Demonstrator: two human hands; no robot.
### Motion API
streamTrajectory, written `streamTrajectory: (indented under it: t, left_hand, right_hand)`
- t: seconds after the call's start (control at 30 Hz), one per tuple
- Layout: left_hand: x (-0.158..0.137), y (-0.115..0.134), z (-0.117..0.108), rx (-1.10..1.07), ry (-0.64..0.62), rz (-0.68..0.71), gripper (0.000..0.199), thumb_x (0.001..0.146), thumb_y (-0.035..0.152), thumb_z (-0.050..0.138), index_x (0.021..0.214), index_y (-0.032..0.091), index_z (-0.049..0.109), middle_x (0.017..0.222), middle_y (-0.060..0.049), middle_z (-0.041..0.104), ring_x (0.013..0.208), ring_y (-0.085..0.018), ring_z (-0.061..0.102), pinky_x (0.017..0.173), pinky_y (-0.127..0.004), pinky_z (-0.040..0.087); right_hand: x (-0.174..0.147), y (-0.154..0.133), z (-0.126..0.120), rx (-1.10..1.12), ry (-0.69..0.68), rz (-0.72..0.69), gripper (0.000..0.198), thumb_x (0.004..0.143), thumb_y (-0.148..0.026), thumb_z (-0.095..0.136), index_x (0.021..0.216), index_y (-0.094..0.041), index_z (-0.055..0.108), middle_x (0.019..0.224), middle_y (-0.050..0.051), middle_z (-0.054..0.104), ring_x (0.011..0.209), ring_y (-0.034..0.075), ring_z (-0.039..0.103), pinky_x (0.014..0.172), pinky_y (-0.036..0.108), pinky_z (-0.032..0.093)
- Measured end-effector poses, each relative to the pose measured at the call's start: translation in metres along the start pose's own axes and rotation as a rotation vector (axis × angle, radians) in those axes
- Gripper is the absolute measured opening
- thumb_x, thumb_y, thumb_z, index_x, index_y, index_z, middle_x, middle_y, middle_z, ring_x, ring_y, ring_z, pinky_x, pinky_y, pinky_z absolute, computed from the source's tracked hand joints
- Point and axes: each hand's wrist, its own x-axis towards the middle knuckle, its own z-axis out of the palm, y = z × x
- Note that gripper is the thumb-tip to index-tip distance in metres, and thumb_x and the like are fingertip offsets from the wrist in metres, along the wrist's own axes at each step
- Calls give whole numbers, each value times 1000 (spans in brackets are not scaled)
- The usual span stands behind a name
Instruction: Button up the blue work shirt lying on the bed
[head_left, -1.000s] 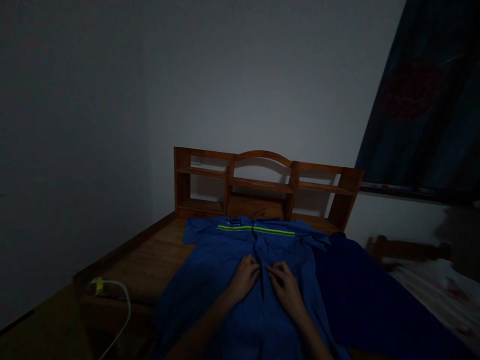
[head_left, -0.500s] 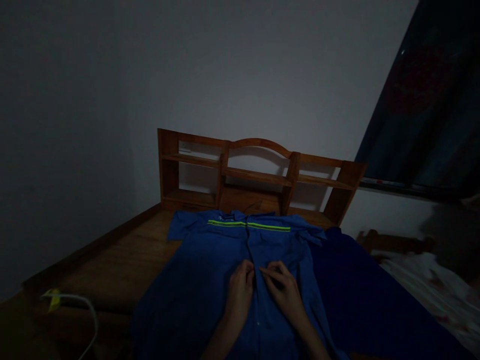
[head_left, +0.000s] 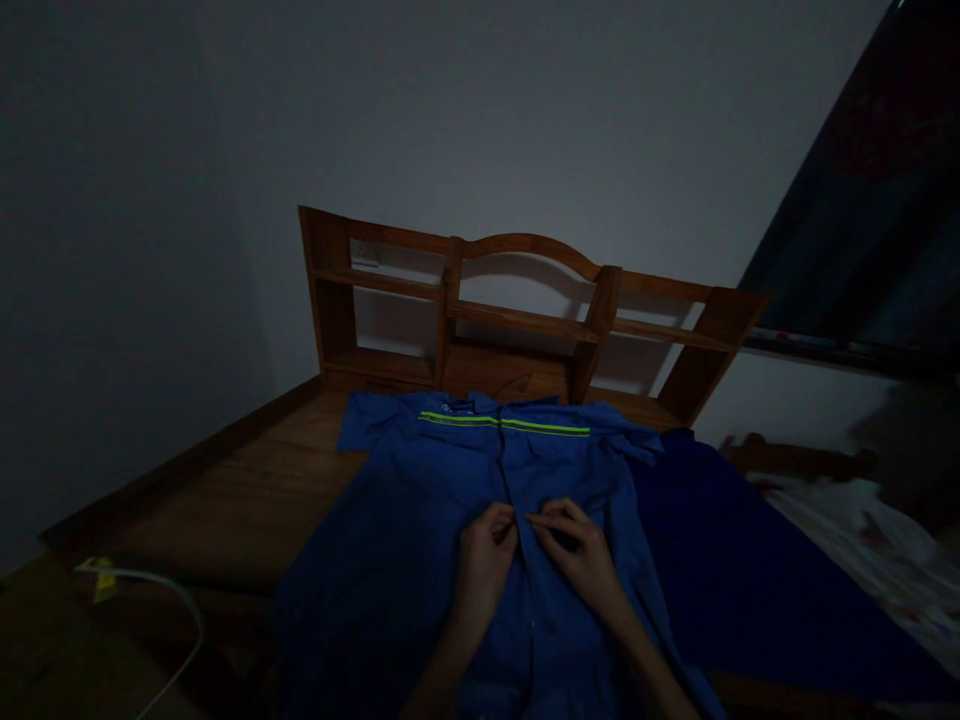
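A blue work shirt (head_left: 420, 540) with a yellow-green reflective stripe across the chest lies flat, front up, on a wooden bed base (head_left: 247, 500). My left hand (head_left: 487, 560) and my right hand (head_left: 577, 550) meet at the shirt's front placket about midway down. The fingers of both hands pinch the fabric edges there. The room is dim, and a button between the fingers cannot be made out.
A wooden headboard with open shelves (head_left: 517, 320) stands behind the shirt. A darker blue cloth (head_left: 742, 580) lies to the right. A white cable (head_left: 172, 630) with a yellow tag curls at the lower left. Patterned bedding (head_left: 877, 560) sits at far right under a dark curtain (head_left: 877, 220).
Both hands stay together at the placket, shifted slightly up the shirt. The view has tilted and moved closer, so the headboard sits higher in the picture.
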Motion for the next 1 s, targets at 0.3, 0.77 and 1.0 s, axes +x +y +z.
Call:
streamTrajectory:
  t: [0.3, 0.77, 1.0]
  left_hand:
    - [-1, 7, -5, -59, -12, -3, 21, 83, 28, 50, 91, 18, 66, 92, -5, 69, 85, -17, 65, 77, -26, 50]
    - [-3, 9, -1, -23, 23, -20, 10, 77, 27, 58, 77, 17, 61, 76, -2, 67, 76, -15, 65, 71, -24, 50]
    - [-3, 9, 0, -22, 37, -53, 6, 74, 22, 58, 75, 17, 58, 73, -2, 66, 72, -15, 65, 68, -24, 49]
  right_hand:
    - [1, 1, 0, 23, -9, 56, 18, 85, -29, 54, 98, -21, 64, 90, 4, 59, 83, 15, 56, 77, 27, 44]
    - [-1, 6, 4, -46, -45, 88, 11, 86, -30, 54, 87, -20, 58, 82, 1, 57, 75, 14, 54, 69, 25, 40]
    - [-2, 8, 6, -85, -43, 67, 9, 86, -28, 52, 89, -20, 55, 83, 1, 57, 75, 13, 53, 69, 24, 40]
